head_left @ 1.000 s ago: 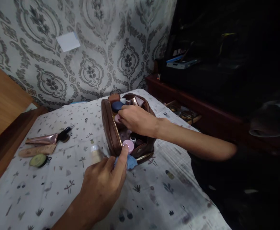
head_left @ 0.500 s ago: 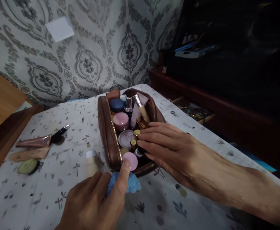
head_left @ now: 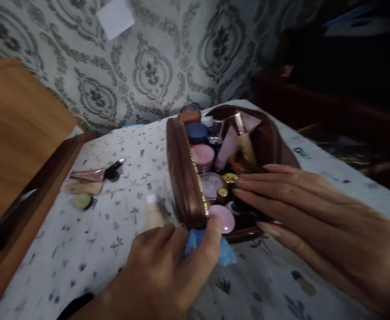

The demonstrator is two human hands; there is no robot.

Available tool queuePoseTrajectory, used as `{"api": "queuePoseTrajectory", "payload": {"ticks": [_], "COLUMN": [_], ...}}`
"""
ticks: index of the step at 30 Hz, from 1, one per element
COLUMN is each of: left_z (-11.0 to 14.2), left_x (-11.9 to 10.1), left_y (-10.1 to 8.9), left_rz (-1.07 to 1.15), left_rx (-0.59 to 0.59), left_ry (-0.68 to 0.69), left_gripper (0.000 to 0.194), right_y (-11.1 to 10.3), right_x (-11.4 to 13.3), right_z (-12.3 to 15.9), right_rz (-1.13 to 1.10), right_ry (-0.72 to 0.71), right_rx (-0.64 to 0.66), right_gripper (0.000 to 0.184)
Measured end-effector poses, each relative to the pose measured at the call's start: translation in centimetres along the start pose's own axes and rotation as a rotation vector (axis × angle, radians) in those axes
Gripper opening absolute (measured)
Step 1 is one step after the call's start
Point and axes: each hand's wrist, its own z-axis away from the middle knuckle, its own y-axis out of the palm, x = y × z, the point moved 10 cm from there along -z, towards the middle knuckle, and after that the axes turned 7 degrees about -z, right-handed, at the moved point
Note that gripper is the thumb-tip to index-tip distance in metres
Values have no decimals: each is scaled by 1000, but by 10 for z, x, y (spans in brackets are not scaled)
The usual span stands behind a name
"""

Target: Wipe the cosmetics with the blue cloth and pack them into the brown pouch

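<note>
My left hand (head_left: 168, 266) is closed around a crumpled blue cloth (head_left: 228, 254), its thumb tip against a round pink lid (head_left: 226, 218) at the near corner of a brown makeup bag (head_left: 178, 178). The bag lies unzipped. My right hand (head_left: 318, 213) reaches over its near right side with fingers stretched out, next to gold-capped bottles (head_left: 230, 178). A pink jar (head_left: 202, 155), a blue-lidded jar (head_left: 196, 132), a clear round compact (head_left: 211, 186) and a tilted beige tube (head_left: 246, 146) are also in the bag. What lies under my right fingers is hidden.
On the patterned sheet left of the bag stands a white-capped beige bottle (head_left: 154, 211). Further left lie a rose tube (head_left: 88, 174), a peach tube (head_left: 84, 188) and a greenish round item (head_left: 82, 201). A wooden panel (head_left: 21, 129) borders the left, dark furniture (head_left: 341, 106) the right.
The view has swung left, so everything sits further right and is blurrier. My right fingers look a little more spread. My left hand keeps its hold on the cloth by the bag corner.
</note>
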Motion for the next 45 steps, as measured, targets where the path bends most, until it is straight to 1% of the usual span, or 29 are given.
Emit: {"api": "queuePoseTrajectory", "payload": {"ticks": [2,4,7,9,11,12,14,16,17,18,19,20,21,22,24,25,26,27,29,30,32,34,35,36,38,40,41,43,45], "left_z": [-1,1,8,18,33,44,74,119,142,162,178,191,201,208,215,217,218,219,223,224,219,203,193,182,158,130,118,98,87], "left_x": [2,6,17,35,69,92,151,210,231,247,258,264,268,269,266,265,264,264,266,268,268,261,254,246,220,187,169,140,122], "left_y": [-3,-4,-8,-10,-8,-6,3,10,12,15,18,24,32,39,52,56,58,58,56,54,51,50,51,52,56,54,53,49,43], "left_rz": [-21,-33,-38,-56,-84,-112,-182,-266,-298,-327,-349,-338,-320,-297,-253,-236,-225,-213,-180,-151,-31,177,294,405,600,739,786,820,771], "left_rx": [-15,-33,-115,-173,-182,-168,-63,56,104,142,162,203,243,280,343,361,369,369,333,291,156,-14,-82,-126,-128,-115,-85,-39,-56], "left_ry": [-8,-22,-43,-76,-166,-256,-521,-840,-967,-1057,-1117,-1147,-1169,-1174,-1166,-1163,-1165,-1171,-1202,-1212,-1187,-1105,-1065,-1033,-973,-860,-794,-681,-601], "left_gripper": [49,49,47,39,30,27,30,36,39,42,43,44,46,49,55,57,58,57,55,54,53,53,54,55,55,50,48,44,39], "right_y": [7,11,13,15,16,15,12,6,4,4,6,12,22,38,84,107,132,151,180,192,210,227,236,242,248,244,239,229,221], "right_x": [11,16,25,30,33,35,41,52,60,69,79,90,100,107,118,121,121,118,111,106,90,72,65,60,52,47,47,49,52], "right_z": [0,-4,-12,-17,-19,-20,-21,-22,-22,-22,-22,-22,-22,-22,-19,-16,-11,-9,-8,-8,-7,0,6,12,22,26,24,17,10], "right_rz": [98,169,239,281,316,329,334,306,275,233,175,103,23,-66,-193,-221,-239,-267,-389,-469,-662,-918,-1080,-1221,-1462,-1622,-1684,-1778,-1829], "right_ry": [-124,-182,-238,-258,-257,-253,-234,-213,-209,-214,-226,-242,-259,-252,-214,-194,-141,-85,34,107,285,499,605,695,847,934,949,928,884], "right_rx": [50,78,107,127,146,152,144,104,77,50,32,25,48,102,319,418,537,604,641,632,570,488,456,417,320,208,166,129,127], "right_gripper": [53,58,59,55,48,45,38,33,32,32,33,34,33,31,24,23,21,19,23,25,27,30,36,45,63,70,69,63,60]}}
